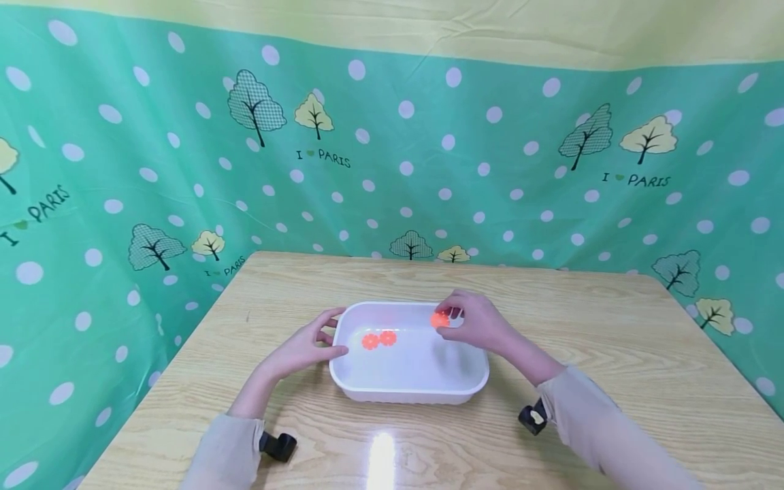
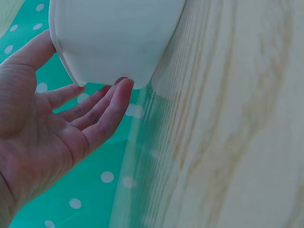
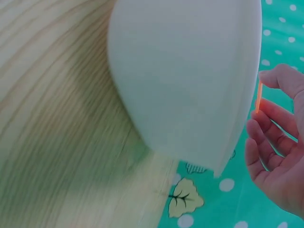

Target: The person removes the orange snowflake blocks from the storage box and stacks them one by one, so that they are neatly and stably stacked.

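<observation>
A white plastic tub [image 1: 412, 393] stands on the table. Two orange notched discs [image 1: 370, 342] lie side by side on its floor, toward the left. My left hand [image 1: 304, 348] holds the tub's left end, thumb at the rim and fingers spread along the outside wall. Over the back right part of the tub, my right hand [image 1: 480, 323] pinches a third orange notched disc [image 1: 439, 320] between thumb and fingers. In the right wrist view that thin disc [image 3: 259, 97] appears edge-on beside the tub's rim, the other fingers loosely curled below it.
The wood-grain table [image 1: 612, 340] extends around the tub on every side. A green dotted cloth [image 1: 429, 170] printed with trees hangs behind it and at both sides. Black wrist straps with small mounts [image 1: 279, 446] sit at both sleeves.
</observation>
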Demonstrator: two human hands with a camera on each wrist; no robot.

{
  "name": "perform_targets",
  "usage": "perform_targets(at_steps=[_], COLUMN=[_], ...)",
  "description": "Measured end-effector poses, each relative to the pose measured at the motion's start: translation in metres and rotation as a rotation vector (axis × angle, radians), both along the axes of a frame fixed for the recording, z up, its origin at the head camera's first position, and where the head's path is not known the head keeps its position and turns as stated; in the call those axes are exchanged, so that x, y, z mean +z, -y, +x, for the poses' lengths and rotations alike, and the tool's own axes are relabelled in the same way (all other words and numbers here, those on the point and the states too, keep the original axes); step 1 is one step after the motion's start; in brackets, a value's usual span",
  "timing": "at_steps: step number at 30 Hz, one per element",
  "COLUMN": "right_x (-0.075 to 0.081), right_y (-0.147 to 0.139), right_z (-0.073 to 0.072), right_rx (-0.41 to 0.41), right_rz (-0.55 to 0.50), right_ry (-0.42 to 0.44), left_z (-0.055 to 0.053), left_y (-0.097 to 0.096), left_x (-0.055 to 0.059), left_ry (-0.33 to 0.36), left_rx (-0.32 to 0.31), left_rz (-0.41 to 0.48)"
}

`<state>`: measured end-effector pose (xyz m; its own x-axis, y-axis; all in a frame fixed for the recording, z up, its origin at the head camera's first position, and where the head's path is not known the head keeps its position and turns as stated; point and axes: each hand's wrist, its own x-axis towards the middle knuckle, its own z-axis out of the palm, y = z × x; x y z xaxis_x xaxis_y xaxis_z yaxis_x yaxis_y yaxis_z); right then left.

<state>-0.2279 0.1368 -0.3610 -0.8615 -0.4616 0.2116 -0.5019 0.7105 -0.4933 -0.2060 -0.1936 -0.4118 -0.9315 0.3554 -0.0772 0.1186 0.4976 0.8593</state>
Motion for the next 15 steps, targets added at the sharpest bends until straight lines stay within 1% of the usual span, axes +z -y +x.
perform_targets(at_steps=[11, 15], right_x=[-0.006, -0.011], right_y=[-0.035, -0.05], right_z=[0.009, 0.012], right_rx=[-0.093, -0.121], right_rz=[-0.033, -0.019], right_ry=[0.016, -0.014], left_z=[-0.001, -0.002], left_y=[0.0, 0.001], left_x=[-0.001, -0.002], left_ry=[0.003, 0.003], left_rx=[0.007, 0.004], left_rz=[-0.01, -0.008])
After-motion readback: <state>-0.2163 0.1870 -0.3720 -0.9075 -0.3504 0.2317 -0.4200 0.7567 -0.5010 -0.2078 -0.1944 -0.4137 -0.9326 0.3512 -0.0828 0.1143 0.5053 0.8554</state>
